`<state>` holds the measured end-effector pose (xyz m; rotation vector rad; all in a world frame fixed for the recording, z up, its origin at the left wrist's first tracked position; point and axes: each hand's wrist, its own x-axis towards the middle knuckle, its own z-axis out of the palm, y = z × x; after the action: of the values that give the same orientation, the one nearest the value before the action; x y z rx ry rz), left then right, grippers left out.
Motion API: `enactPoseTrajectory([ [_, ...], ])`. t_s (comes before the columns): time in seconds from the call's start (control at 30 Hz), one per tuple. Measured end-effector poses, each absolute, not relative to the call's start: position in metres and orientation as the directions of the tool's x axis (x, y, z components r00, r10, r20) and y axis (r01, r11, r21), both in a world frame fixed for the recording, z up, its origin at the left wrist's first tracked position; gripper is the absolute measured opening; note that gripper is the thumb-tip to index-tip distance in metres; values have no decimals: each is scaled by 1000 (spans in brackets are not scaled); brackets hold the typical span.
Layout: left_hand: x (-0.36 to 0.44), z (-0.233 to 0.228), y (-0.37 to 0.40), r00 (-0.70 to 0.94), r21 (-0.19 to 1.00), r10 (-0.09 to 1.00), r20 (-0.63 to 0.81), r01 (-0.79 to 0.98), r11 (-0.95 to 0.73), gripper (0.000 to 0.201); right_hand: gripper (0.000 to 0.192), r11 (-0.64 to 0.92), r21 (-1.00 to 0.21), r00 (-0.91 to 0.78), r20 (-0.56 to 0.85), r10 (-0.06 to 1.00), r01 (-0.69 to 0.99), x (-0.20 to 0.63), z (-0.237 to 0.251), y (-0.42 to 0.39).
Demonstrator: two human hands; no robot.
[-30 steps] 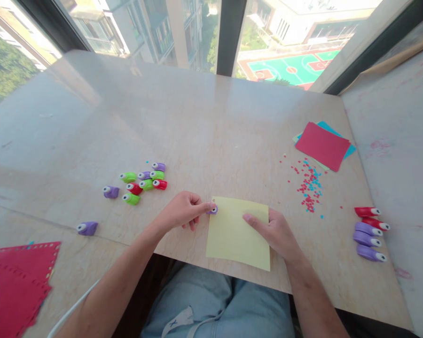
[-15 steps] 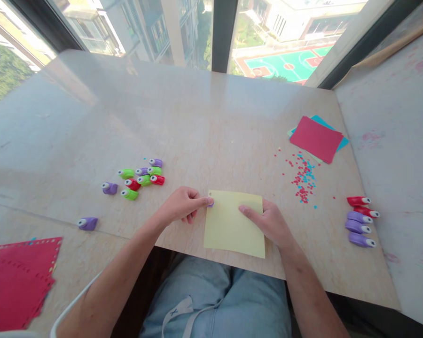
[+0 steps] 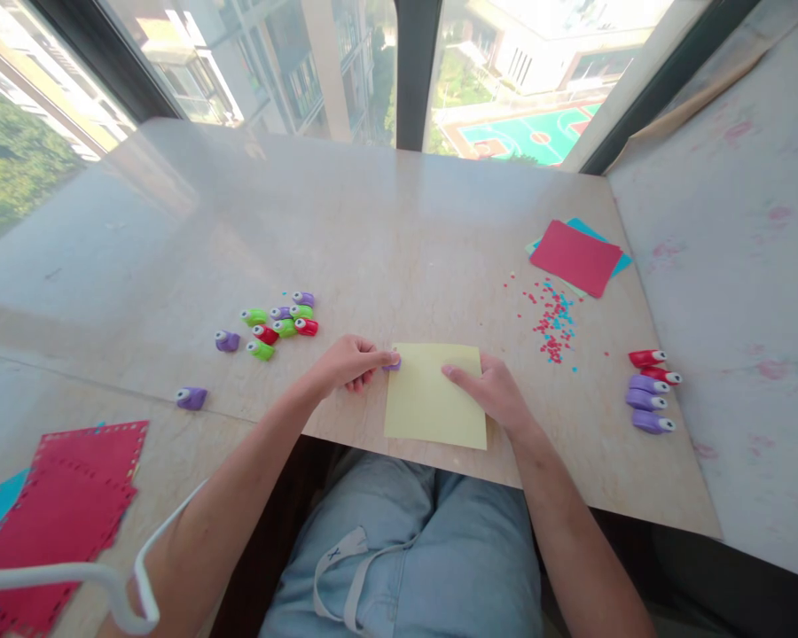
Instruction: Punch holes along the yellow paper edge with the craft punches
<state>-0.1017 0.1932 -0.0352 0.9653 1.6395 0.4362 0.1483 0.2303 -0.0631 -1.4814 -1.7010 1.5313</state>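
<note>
A pale yellow paper sheet [image 3: 432, 403] lies at the near edge of the beige table [image 3: 399, 239]. My left hand [image 3: 349, 363] pinches a small purple paper punch [image 3: 394, 363] against the sheet's upper left corner; the punch is mostly hidden under my fingers. On the sheet's right side my right hand [image 3: 496, 390] lies flat, fingers pressing the paper onto the table.
A cluster of green, red and purple punches [image 3: 276, 321] lies to the left, with lone purple punches [image 3: 191, 398] nearer me. Red and purple punches [image 3: 650, 394] sit at right. Punched red sheets [image 3: 66, 496] lie lower left, stacked coloured paper [image 3: 575, 255] and confetti [image 3: 553, 319] upper right.
The view has drifted, so everything sits a little higher and to the left in frame. Both hands stay in the same grip on the punch and the yellow sheet.
</note>
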Motion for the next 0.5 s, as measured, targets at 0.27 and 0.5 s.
enactPoseTrajectory([
  [0.27, -103, -39, 192, -39, 739, 800, -599, 358, 571, 45, 35, -120, -895, -358, -291, 887, 430, 146, -59, 231],
  [0.5, -102, -40, 191, -61, 752, 818, -572, 360, 552, 45, 36, -145, -918, -376, -291, 880, 369, 146, -62, 231],
])
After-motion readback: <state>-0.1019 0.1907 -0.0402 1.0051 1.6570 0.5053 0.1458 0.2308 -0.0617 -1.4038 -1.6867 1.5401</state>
